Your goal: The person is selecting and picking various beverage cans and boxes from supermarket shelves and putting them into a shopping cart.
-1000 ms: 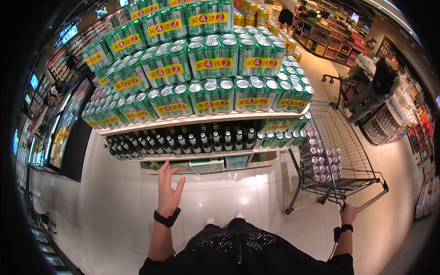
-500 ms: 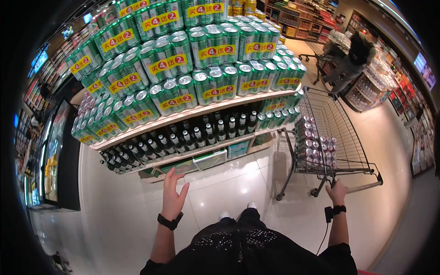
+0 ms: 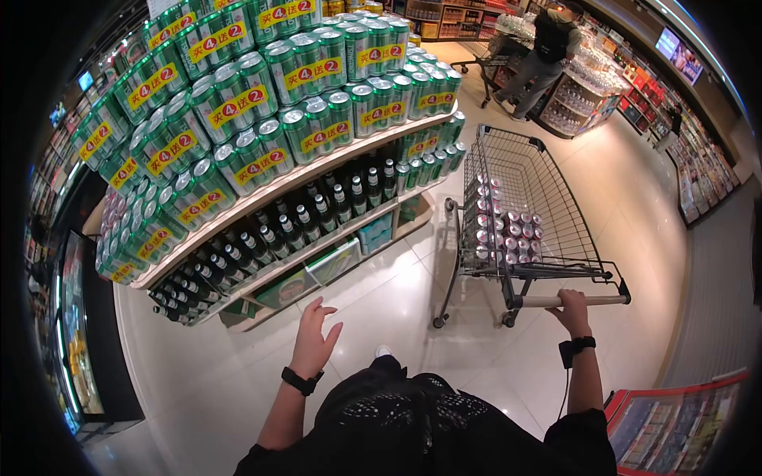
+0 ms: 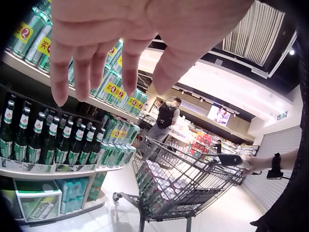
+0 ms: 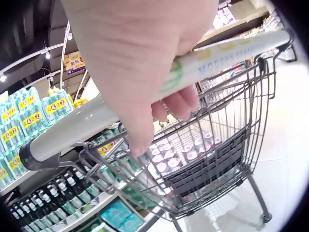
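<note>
My right hand (image 3: 573,313) grips the pale handle (image 3: 533,301) of a wire shopping cart (image 3: 548,182), to the right of my body. In the right wrist view the fingers wrap over that handle (image 5: 72,128) and the thumb hangs down on the near side. Packs of cans (image 3: 512,234) with pale tops lie in the cart's basket. My left hand (image 3: 315,341) hovers in front of me with fingers spread and holds nothing. In the left wrist view, its relaxed fingers (image 4: 130,67) overlap the shelf of green cans behind.
A tiered display of green can packs (image 3: 317,131) with yellow labels stands ahead on the left, dark bottles (image 3: 302,226) on the shelf below. A person (image 3: 548,47) stands beyond the cart near another display. At lower right is a red-edged case (image 3: 675,420); tiled floor (image 3: 389,293) lies between.
My view has turned to the right, so the beer display has shifted left. The cart has swung round, its handle now more squarely toward me. My left hand stays raised and free.
</note>
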`<state>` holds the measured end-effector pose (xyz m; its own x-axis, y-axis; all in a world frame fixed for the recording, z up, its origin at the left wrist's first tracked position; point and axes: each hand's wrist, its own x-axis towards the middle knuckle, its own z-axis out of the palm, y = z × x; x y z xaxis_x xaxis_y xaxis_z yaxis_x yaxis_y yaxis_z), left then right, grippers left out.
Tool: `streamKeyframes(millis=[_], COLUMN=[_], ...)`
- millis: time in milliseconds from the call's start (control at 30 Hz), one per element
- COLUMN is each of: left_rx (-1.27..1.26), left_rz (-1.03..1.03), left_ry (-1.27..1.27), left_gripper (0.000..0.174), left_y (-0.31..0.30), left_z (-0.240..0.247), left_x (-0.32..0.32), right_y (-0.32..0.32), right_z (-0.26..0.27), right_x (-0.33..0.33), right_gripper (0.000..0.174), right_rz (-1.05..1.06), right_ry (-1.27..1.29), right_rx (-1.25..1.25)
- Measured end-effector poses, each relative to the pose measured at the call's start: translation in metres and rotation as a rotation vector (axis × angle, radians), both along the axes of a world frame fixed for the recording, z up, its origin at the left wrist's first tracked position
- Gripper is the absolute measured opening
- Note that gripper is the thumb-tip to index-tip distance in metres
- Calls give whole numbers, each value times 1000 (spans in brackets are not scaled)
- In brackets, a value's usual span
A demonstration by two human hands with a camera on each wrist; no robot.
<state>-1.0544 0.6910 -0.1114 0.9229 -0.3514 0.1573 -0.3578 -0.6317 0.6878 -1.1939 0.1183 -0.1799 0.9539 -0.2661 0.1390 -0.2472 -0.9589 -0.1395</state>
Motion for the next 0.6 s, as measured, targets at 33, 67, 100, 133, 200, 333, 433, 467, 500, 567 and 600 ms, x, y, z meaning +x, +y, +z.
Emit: streamKeyframes(millis=[33, 67, 100, 133, 200, 333, 433, 467, 500, 567, 600], left_rx=[2, 28, 28, 25, 43, 104, 107, 79, 50, 11, 3], left_rz=[-20, -37, -44, -47, -29, 32, 70, 87, 112, 171, 201], left_ry=[19, 18, 31, 41, 62, 94, 145, 144, 142, 118, 100], left_gripper=[30, 30, 30, 30, 31, 30, 30, 30, 30, 30, 30], left_y=[2, 5, 10, 16, 32, 75, 103, 112, 122, 150, 166], left_z=[-2, -4, -8, -13, -20, -41, -35, -30, -23, -15, -12], left_x=[-11, -22, -34, -47, -74, -131, -162, -167, -174, -184, -187], right_y=[12, 24, 36, 50, 71, 123, 164, 176, 186, 215, 230], right_z=[-1, -2, -4, -1, -4, 3, 11, 12, 11, 13, 15], right_x=[-2, -5, -9, -14, -23, -46, -60, -66, -70, -79, -82], right_gripper=[38, 34, 31, 26, 26, 25, 24, 24, 24, 27, 26], right_rz=[-18, -32, -42, -9, 23, 85, 59, 77, 85, 123, 112], right_ry=[7, 16, 25, -41, -46, -30, 57, 70, 106, 41, 69], right_rx=[-23, -44, -67, -66, -108, -53, 65, 87, 72, 138, 148])
